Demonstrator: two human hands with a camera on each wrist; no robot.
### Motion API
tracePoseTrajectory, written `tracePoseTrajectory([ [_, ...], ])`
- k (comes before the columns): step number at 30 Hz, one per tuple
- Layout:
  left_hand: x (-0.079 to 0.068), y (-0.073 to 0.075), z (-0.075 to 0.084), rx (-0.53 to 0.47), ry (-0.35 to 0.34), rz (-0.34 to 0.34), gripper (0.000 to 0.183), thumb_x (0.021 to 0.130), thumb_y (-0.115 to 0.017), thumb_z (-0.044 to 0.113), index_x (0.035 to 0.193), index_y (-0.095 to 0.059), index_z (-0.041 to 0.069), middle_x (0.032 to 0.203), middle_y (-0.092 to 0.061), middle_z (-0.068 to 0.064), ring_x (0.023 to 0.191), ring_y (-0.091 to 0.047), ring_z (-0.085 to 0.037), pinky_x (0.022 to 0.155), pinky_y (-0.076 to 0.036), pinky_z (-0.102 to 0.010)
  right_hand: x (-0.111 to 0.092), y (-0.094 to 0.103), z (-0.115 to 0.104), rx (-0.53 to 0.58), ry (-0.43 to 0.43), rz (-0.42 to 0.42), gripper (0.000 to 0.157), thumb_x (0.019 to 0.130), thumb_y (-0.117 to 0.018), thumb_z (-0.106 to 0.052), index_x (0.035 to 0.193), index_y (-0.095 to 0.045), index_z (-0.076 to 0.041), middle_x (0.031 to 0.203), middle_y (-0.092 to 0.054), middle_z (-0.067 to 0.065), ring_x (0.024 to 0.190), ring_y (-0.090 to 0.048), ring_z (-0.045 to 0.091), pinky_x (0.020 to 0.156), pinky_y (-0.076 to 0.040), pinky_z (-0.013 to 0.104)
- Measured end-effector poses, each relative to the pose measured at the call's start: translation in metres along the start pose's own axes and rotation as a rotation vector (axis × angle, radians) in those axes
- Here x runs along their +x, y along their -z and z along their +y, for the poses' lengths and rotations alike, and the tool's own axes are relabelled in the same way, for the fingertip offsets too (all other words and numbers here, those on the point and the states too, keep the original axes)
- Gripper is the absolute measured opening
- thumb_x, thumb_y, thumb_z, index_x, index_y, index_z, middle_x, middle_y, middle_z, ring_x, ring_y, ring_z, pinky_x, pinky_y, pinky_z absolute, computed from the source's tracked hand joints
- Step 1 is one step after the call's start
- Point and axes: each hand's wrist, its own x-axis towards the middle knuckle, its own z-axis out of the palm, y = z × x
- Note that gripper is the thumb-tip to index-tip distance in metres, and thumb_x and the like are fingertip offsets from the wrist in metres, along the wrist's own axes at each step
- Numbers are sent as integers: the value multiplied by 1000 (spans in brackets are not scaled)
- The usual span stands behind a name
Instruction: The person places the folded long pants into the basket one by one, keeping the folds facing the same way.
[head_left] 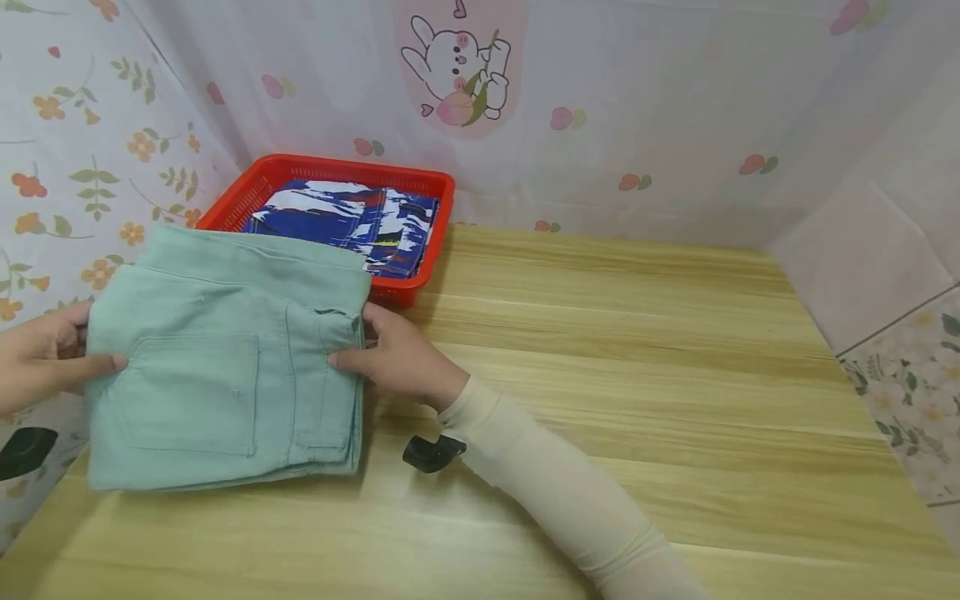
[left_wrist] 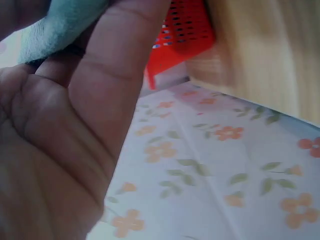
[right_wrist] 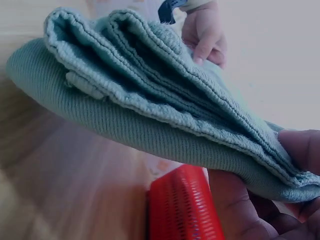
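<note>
A folded pair of mint-green trousers [head_left: 198,392] is held up by both hands above the left part of the table, a back pocket facing up. My left hand [head_left: 52,358] grips its left edge, thumb on top and fingers beneath. On the opposite edge, by the waistband, my right hand [head_left: 401,350] pinches the layers between thumb and fingers. The right wrist view shows the stacked layers of the trousers [right_wrist: 150,100] edge-on, with the right hand [right_wrist: 260,210] at their end. Behind the trousers stands a red basket [head_left: 442,225], partly covered by them in the head view.
Inside the basket lies a folded blue, white and red patterned garment [head_left: 352,218]. The wooden table [head_left: 637,375] extends to the right. Curtains with floral and rabbit prints hang at the left and back. A black strap piece [head_left: 435,452] sits beside the right wrist.
</note>
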Motion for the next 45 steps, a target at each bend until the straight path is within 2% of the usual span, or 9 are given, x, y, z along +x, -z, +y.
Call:
tracePoseTrajectory([
  [4,8,8,12,33,22,43,60,87,-54,-8,118,-30,38,87,-58,23,70,-62,-5,48,-53,-37,0,6,-10,16,44,16,46,84,-68,-18,125,-47,-22,108,-57,-6,94,-56,11,74,-51,26],
  [9,21,15,36,98,36,64,54,89,-54,-4,125,-29,28,87,-56,27,70,-62,-3,51,-53,-35,-1,15,-29,65,32,38,47,84,-67,-11,126,-46,-16,107,-56,-1,92,-57,14,69,-53,30],
  [16,41,21,69,171,36,41,55,92,-51,3,136,-19,-6,108,-57,-14,75,-59,2,56,-54,-35,-6,31,-61,91,14,80,47,86,-62,-5,129,-43,-9,113,-53,3,98,-54,16,76,-52,27],
  [22,60,29,82,163,31,31,60,95,-49,13,140,-13,-6,122,-41,-26,81,-52,9,59,-52,-28,1,47,-71,83,9,109,46,87,-61,-5,128,-42,-8,115,-50,5,101,-52,19,79,-51,28],
  [29,87,42,99,154,40,89,62,96,-46,15,140,-9,-8,129,-34,-32,81,-46,12,59,-47,-15,18,65,-75,243,22,134,40,87,-58,-1,125,-43,-5,110,-55,10,93,-60,22,74,-54,34],
  [33,102,48,108,155,56,99,63,95,-46,18,141,-10,-6,135,-31,-33,86,-47,3,60,-46,-13,29,75,-75,283,30,161,38,87,-59,-2,123,-45,-5,107,-59,11,90,-62,24,74,-54,40],
  [38,119,53,117,151,111,91,68,96,-43,24,143,-3,-4,142,-21,-30,110,-43,-34,61,-47,-17,48,88,-71,302,15,182,39,87,-61,-6,122,-47,-10,107,-61,9,90,-63,24,74,-53,41],
  [41,127,53,122,135,134,101,69,96,-41,26,143,1,-4,146,-14,-28,119,-33,-45,74,-51,-33,58,95,-70,300,11,206,37,87,-62,-8,121,-49,-12,107,-61,8,90,-63,24,73,-53,40],
  [45,136,52,130,131,149,152,67,95,-39,25,143,-2,-4,146,-15,-26,122,-30,-44,90,-37,-57,70,101,-74,299,6,233,35,87,-61,-8,120,-50,-12,107,-61,8,90,-63,24,73,-53,40],
])
